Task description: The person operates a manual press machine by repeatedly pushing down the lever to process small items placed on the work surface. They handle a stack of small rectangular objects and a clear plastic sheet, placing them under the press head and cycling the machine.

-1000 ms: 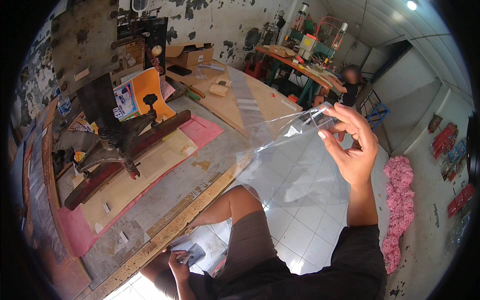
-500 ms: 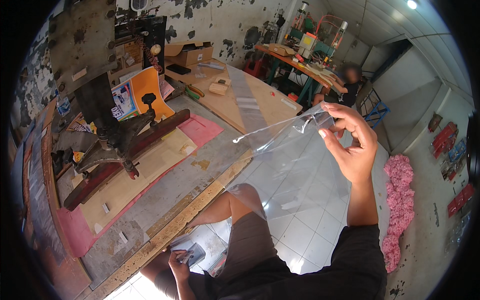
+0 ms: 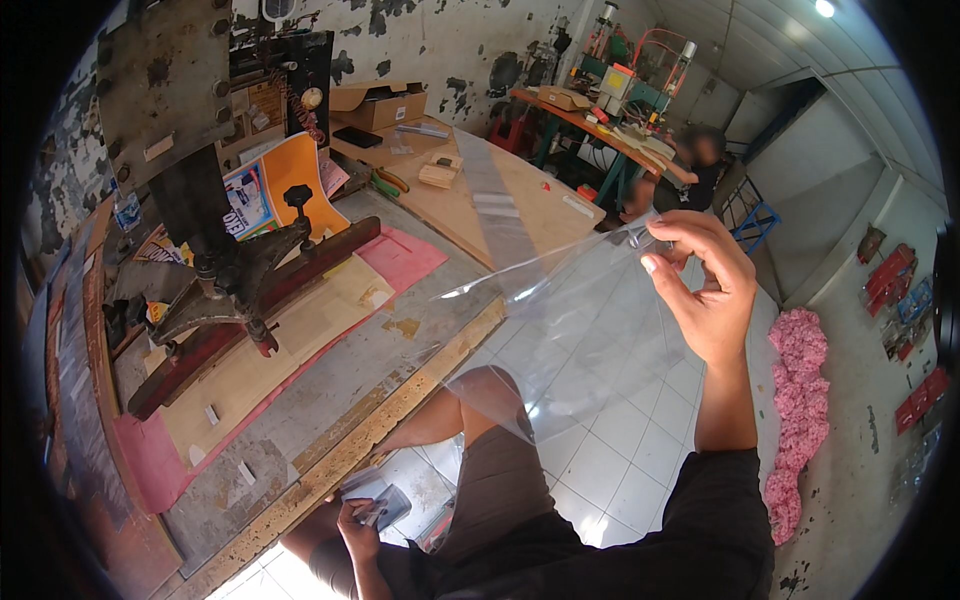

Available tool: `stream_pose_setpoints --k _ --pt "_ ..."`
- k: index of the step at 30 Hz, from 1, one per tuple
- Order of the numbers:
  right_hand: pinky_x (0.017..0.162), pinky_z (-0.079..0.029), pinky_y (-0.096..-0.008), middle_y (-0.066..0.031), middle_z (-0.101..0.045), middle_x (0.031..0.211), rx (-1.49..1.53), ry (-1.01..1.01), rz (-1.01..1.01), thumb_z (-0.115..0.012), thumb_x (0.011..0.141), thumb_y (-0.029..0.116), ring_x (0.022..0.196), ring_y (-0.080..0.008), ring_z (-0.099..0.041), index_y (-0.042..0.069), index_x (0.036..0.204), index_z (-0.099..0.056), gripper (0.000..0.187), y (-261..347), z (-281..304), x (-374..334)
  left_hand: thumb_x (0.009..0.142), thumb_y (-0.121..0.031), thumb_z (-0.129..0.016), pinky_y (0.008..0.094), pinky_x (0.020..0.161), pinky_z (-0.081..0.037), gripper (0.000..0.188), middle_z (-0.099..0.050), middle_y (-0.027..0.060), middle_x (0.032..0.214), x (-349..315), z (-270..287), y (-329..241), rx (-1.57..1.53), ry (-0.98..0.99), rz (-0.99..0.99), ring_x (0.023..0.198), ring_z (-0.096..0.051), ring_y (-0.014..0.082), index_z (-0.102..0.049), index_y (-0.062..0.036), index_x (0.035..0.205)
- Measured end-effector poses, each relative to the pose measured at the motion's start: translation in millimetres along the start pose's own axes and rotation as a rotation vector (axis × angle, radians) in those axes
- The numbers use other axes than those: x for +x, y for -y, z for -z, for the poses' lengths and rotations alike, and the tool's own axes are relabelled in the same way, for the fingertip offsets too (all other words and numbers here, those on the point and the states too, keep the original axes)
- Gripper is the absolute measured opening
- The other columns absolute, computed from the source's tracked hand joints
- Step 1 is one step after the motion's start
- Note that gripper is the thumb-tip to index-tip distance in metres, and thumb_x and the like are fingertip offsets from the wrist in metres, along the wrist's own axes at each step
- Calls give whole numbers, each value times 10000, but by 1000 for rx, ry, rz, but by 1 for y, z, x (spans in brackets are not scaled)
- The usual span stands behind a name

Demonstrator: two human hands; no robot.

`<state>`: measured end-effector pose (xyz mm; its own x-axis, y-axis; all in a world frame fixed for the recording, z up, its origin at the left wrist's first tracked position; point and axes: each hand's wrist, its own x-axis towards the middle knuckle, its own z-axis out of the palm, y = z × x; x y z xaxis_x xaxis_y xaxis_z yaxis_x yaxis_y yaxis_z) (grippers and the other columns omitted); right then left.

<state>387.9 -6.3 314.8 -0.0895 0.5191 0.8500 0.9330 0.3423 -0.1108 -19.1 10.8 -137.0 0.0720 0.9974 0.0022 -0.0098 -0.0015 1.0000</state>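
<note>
My right hand (image 3: pixel 715 290) is raised at the right, thumb and fingers pinched on one corner of a clear plastic sheet (image 3: pixel 585 345). The sheet hangs slanting toward the table edge, and the floor and my knee show through it. Down by my thigh, my left hand (image 3: pixel 358 528) is closed; the small thing in its fingers is too small to name. Close to that hand is a shiny clear-and-dark piece (image 3: pixel 394 505). On the table stands a press (image 3: pixel 225 310) with a long dark red bar, resting over a tan board (image 3: pixel 205 425) and a pink sheet (image 3: pixel 415 255).
A wooden tabletop (image 3: pixel 520 215) adjoins, carrying a cardboard box (image 3: pixel 390 110), a black phone (image 3: pixel 357 137), pliers (image 3: pixel 385 182) and small wood blocks (image 3: pixel 438 172). Another person (image 3: pixel 700 175) sits at a far workbench (image 3: pixel 590 130). A pink bundle (image 3: pixel 797 400) lies along the right wall.
The sheet's far left corner has swung a little left, and its surface has shifted. My right fingers have curled slightly at the corner. My left hand stays put.
</note>
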Motion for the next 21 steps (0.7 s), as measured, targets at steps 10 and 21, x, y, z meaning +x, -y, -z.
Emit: stream_pose_setpoints --k 10,21 --pt "591 -511 -232 -36 -710 1014 293 -113 -543 -725 948 98 830 -123 -723 50 1104 -738 164 -35 26 27 835 37 -762 304 779 -573 165 -707 75 885 -1 1 -3 30 14 28 863 -713 173 -658 20 961" --pt "891 -483 -297 -85 -739 1131 317 -456 -379 -712 953 191 1067 -175 -713 8 1215 -713 319 -82 68 123 820 75 -733 301 797 -573 173 -717 77 895 2 1 3 71 14 -4 868 -710 168 -658 11 962"
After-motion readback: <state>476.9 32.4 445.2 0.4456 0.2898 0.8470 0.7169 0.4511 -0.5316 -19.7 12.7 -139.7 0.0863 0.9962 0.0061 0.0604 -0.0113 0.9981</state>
